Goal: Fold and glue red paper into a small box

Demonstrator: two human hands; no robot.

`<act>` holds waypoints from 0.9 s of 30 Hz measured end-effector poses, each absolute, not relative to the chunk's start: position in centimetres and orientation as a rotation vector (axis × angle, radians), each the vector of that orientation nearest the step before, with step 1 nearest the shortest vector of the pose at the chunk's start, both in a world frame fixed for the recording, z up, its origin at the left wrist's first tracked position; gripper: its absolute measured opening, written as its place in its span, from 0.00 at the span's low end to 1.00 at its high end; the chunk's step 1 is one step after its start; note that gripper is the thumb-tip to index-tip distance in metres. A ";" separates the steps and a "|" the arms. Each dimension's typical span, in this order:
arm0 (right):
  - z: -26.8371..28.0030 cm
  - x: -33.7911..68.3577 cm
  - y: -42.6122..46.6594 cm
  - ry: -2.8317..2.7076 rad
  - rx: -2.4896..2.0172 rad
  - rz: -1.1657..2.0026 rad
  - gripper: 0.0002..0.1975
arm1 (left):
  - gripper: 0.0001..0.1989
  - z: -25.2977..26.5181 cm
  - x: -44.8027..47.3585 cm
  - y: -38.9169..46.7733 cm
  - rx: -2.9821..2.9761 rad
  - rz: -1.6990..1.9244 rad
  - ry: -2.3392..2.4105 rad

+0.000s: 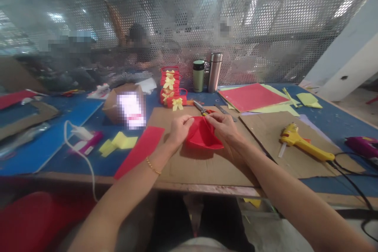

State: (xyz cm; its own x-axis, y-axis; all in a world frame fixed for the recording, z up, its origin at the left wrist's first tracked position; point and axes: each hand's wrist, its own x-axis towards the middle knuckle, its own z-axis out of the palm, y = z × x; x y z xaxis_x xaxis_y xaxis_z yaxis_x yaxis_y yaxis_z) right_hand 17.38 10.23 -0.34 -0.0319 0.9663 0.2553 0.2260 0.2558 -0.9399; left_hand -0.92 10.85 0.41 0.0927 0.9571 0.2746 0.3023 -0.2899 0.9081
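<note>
Between my two hands is a folded piece of red felt-like sheet (205, 136), shaped like a small open pouch, held just over the cardboard (177, 167). My left hand (180, 128) pinches its left upper edge, and my right hand (223, 125) pinches the right upper edge. Behind it lie scissors (201, 107) with red and yellow handles, partly covered by the right hand. A flat red strip (141, 151) lies left of my left forearm. Further back stand small red bags with yellow bows (169, 86), stacked together.
A yellow glue gun (304, 143) with a black cord rests on cardboard at the right. Red and yellow sheets (255, 96) lie behind it. A green tumbler (199, 76) and a steel flask (215, 73) stand at the back. Left are a cardboard box (111, 104), yellow pieces (119, 143) and a power strip (88, 143).
</note>
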 end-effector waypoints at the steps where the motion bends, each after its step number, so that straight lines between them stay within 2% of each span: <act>1: -0.4 17.3 10.3 -1.473 -1.157 0.942 0.20 | 0.08 0.5 -0.9 10.8 1.692 1.211 1.254; 5: -0.8 17.4 10.8 -1.457 -1.163 0.975 0.21 | 0.08 0.5 -0.6 10.4 1.670 1.228 1.229; 16: -0.7 18.3 10.9 -1.606 -1.204 0.691 0.18 | 0.12 0.1 -0.6 10.0 1.681 1.198 1.235; 27: -0.8 18.2 10.8 -1.567 -1.209 0.703 0.18 | 0.10 -0.5 -0.2 10.3 1.511 1.220 1.132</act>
State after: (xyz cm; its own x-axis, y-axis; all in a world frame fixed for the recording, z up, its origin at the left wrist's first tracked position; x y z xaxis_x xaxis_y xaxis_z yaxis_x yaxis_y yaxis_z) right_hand 18.23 10.76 -0.79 -0.0065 0.9351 0.3542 0.3577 0.3329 -0.8725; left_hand -0.24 10.32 -0.52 0.1085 0.9736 0.2011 0.1278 -0.2142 0.9684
